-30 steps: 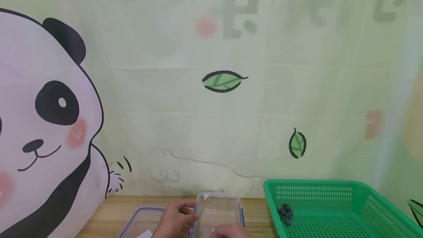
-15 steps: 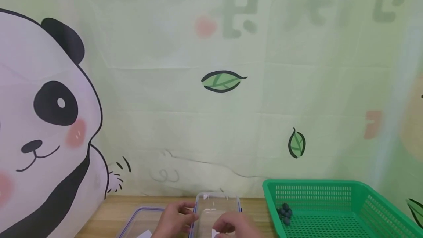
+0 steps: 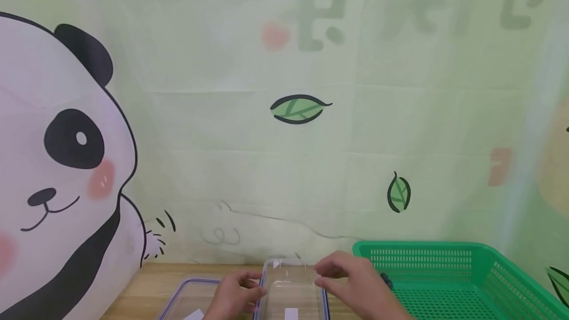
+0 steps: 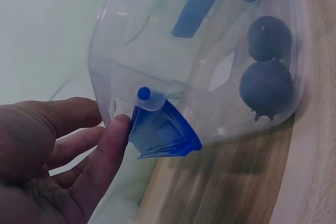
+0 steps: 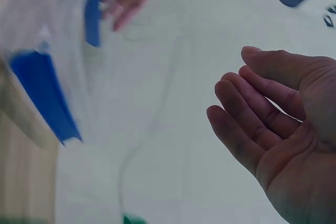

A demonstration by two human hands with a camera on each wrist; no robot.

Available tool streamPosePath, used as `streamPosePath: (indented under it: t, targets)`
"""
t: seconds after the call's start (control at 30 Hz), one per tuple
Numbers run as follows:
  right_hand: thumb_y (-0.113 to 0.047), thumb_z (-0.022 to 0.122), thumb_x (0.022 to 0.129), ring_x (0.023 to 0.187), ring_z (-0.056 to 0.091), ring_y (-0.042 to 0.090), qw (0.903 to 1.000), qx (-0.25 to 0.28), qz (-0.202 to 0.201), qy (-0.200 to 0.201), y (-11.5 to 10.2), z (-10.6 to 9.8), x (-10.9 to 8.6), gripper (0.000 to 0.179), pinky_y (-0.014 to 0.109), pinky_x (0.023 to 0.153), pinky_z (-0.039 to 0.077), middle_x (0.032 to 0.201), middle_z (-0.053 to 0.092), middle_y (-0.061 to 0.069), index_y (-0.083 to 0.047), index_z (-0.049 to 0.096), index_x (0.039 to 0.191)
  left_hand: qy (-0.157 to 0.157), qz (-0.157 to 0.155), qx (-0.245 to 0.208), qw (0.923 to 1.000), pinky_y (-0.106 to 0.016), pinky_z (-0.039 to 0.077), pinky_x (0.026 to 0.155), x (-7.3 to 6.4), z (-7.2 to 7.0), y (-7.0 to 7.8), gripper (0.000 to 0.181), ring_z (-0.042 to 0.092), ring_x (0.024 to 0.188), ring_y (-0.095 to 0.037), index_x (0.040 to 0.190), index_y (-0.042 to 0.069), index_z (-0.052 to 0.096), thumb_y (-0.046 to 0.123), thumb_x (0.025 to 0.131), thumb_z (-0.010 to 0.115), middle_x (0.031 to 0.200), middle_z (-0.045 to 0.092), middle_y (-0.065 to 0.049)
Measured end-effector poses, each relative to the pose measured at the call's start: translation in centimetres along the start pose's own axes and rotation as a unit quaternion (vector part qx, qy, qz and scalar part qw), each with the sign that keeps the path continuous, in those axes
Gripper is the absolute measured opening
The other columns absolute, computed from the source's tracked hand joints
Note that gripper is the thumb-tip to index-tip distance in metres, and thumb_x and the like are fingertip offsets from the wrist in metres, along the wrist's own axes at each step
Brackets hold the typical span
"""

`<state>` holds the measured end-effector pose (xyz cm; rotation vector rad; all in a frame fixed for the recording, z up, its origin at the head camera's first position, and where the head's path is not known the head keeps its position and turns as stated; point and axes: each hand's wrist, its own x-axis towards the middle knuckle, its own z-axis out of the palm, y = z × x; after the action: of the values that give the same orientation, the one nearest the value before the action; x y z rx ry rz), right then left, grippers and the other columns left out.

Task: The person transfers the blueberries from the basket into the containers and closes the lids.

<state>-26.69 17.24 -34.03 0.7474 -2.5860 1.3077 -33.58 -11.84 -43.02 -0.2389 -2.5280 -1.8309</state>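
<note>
A clear plastic food storage box (image 3: 293, 273) with blue latches stands on the table, a white label on its near part. My left hand (image 3: 235, 293) holds its left side, with thumb and fingers at the wall beside a blue latch (image 4: 165, 127) in the left wrist view. Through the clear wall show dark blue round fruits (image 4: 266, 90) that look like blueberries, the nearest with a small crown. My right hand (image 3: 355, 280) hovers by the box's right edge, fingers loosely bent and holding nothing. In the right wrist view its palm (image 5: 294, 161) is bare.
A green perforated basket (image 3: 444, 247) stands at the right, with dark round fruits (image 3: 386, 279) mostly hidden behind my right hand. Left of the box lies a clear piece with a blue rim (image 3: 178, 293). A printed cloth backdrop (image 3: 213, 137) hangs behind the table.
My right hand has risen from the box's near part and moved right, to its right edge. It now covers much of the fruit in the basket. My left hand stays in place.
</note>
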Motion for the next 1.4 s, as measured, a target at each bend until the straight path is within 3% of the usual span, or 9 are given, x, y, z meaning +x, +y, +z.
streamPosePath:
  t: [0.13, 0.23, 0.5, 0.67, 1.0, 1.4]
  targets:
    - [-0.021, 0.081, 0.096, 0.093, 0.072, 0.012, 0.998, -0.002, -0.012, 0.063, -0.5, -2.0, -0.6, 0.015, 0.027, 0.082, 0.062, 0.103, 0.076, -0.006, -0.012, 0.078, 0.108, 0.001, -0.007, 0.005, 1.0, -0.036, 0.066, 0.062, 0.0, 0.0, 0.0, 0.035, 0.069, 0.067, -0.018, 0.122, -0.012, 0.068, -0.004, 0.09, 0.079, 0.091, 0.067, -0.009]
    - [-0.023, 0.079, 0.098, 0.095, 0.073, 0.011, 0.9959, 0.007, -0.024, 0.087, -1.2, -3.8, -1.2, 0.017, 0.026, 0.083, 0.062, 0.106, 0.076, -0.005, -0.013, 0.077, 0.11, 0.001, -0.003, 0.004, 1.0, -0.036, 0.066, 0.062, -0.1, 0.0, 0.0, 0.035, 0.069, 0.067, -0.018, 0.122, -0.013, 0.068, -0.004, 0.09, 0.078, 0.091, 0.067, -0.01]
    - [-0.024, 0.078, 0.099, 0.097, 0.074, 0.011, 0.9939, -0.028, -0.057, 0.09, -4.3, -9.0, -1.6, 0.018, 0.028, 0.085, 0.062, 0.109, 0.076, -0.007, -0.016, 0.077, 0.115, 0.003, 0.008, -0.003, 1.0, -0.037, 0.066, 0.062, -0.3, 0.0, 0.2, 0.035, 0.069, 0.066, -0.017, 0.122, -0.014, 0.068, -0.004, 0.09, 0.079, 0.09, 0.067, -0.008]
    - [-0.025, 0.078, 0.1, 0.096, 0.074, 0.011, 0.9935, -0.062, -0.063, 0.072, -4.4, -11.3, -0.4, 0.019, 0.028, 0.083, 0.062, 0.108, 0.077, -0.005, -0.015, 0.077, 0.116, 0.004, 0.003, -0.001, 1.0, -0.037, 0.066, 0.062, -0.3, 0.0, 0.1, 0.035, 0.069, 0.067, -0.018, 0.121, -0.013, 0.068, -0.004, 0.09, 0.078, 0.09, 0.066, -0.01]
    - [-0.025, 0.076, 0.101, 0.101, 0.072, 0.019, 0.9965, -0.081, -0.014, 0.019, 1.2, -13.6, 2.3, 0.024, 0.033, 0.085, 0.061, 0.11, 0.077, 0.0, -0.009, 0.076, 0.119, 0.002, -0.014, -0.01, 0.9998, -0.036, 0.066, 0.064, -0.1, -0.2, -0.2, 0.035, 0.069, 0.07, -0.018, 0.123, -0.011, 0.068, -0.003, 0.09, 0.079, 0.092, 0.066, -0.011]
    - [-0.015, 0.075, 0.1, 0.099, 0.07, 0.024, 0.9967, -0.071, 0.019, -0.035, 8.9, -14.0, 2.8, 0.019, 0.03, 0.08, 0.06, 0.106, 0.076, 0.007, -0.001, 0.075, 0.114, -0.004, -0.006, -0.015, 0.9999, -0.036, 0.066, 0.064, 0.0, 0.0, -0.1, 0.037, 0.069, 0.071, -0.019, 0.125, -0.012, 0.067, -0.004, 0.091, 0.078, 0.094, 0.066, -0.012]
